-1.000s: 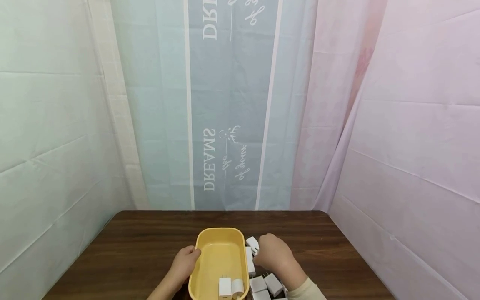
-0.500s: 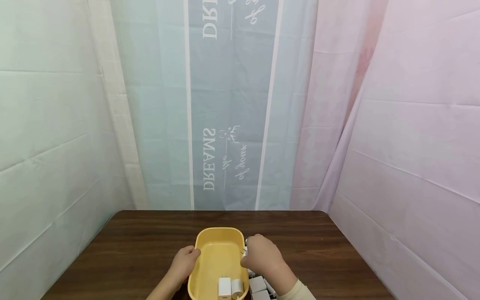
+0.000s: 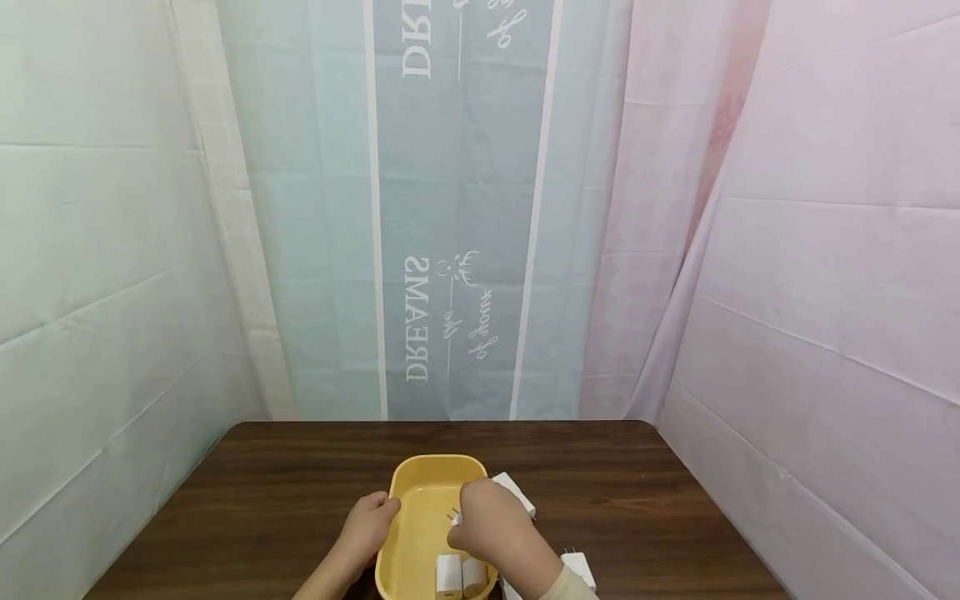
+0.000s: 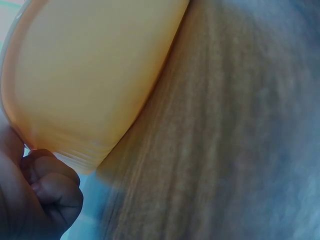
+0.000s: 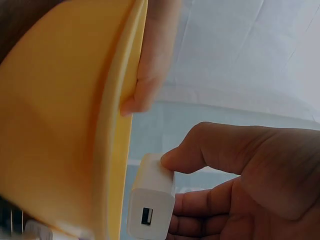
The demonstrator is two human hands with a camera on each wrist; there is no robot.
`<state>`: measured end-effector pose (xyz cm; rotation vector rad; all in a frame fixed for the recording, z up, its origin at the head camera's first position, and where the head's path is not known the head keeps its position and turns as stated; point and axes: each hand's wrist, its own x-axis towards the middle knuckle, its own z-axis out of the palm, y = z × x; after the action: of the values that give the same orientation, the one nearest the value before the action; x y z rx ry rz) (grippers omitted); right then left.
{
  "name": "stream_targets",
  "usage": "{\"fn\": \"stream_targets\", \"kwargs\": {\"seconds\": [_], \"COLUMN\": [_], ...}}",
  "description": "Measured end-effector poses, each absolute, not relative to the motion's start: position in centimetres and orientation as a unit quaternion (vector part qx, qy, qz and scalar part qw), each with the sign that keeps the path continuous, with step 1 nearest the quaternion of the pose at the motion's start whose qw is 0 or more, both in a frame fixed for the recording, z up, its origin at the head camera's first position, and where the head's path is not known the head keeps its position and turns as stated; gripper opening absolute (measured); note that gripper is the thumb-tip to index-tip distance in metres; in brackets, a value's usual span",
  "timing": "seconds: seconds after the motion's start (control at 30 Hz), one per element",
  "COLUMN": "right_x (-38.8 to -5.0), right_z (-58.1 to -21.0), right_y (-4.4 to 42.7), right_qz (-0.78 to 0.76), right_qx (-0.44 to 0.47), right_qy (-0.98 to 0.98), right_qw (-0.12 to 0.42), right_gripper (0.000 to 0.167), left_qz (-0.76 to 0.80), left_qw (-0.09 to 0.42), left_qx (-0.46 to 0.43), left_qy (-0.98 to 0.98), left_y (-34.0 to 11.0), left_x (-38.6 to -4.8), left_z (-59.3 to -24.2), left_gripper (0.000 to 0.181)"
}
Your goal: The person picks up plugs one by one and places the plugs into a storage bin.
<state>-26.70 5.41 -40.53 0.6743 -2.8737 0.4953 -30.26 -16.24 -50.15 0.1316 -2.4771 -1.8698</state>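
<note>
A yellow plastic bin [image 3: 422, 533] sits on the table, and my left hand [image 3: 366, 528] grips its left rim. In the left wrist view, curled fingers [image 4: 52, 185] press against the bin's outer wall. My right hand [image 3: 491, 525] is over the bin's right side. It pinches a white charger plug [image 5: 151, 200] between thumb and fingers, its USB port showing in the right wrist view. In the head view the hand hides most of that plug. Inside the bin, at its near end, a block-shaped charger [image 3: 448, 575] lies beside a rounded one [image 3: 473, 577].
Right of the bin lie more white chargers, one by its far right side [image 3: 514, 493] and another nearer the front [image 3: 578, 571]; the right arm covers others. The dark wooden table [image 3: 300, 467] is bordered by fabric curtains [image 3: 457, 208] at the back and sides.
My right hand has moved left from the chargers on the table to above the bin, carrying a charger plug. The left hand has kept its grip on the rim.
</note>
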Motion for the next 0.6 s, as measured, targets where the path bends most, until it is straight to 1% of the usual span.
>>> {"fn": "stream_targets", "kwargs": {"seconds": [0.2,0.43,0.6], "right_x": [-26.4,-25.9,-25.7], "right_z": [-40.8,-41.3,-41.7], "right_y": [4.1,3.0,2.1], "right_qz": [0.148,0.175,0.171], "right_qx": [0.237,0.237,0.247], "right_qy": [-0.958,-0.955,-0.953], "right_qw": [0.071,0.022,0.027], "right_gripper": [0.038,0.043,0.040], "left_qz": [-0.603,-0.599,-0.595], "left_qw": [0.018,0.025,0.023], "left_qx": [0.043,0.041,0.042], "left_qy": [-0.797,-0.800,-0.802], "left_y": [-16.2,-16.1,-16.2], "left_x": [-30.3,-30.3,-30.2], "left_z": [-50.2,-50.2,-50.1], "left_gripper": [0.027,0.026,0.026]}}
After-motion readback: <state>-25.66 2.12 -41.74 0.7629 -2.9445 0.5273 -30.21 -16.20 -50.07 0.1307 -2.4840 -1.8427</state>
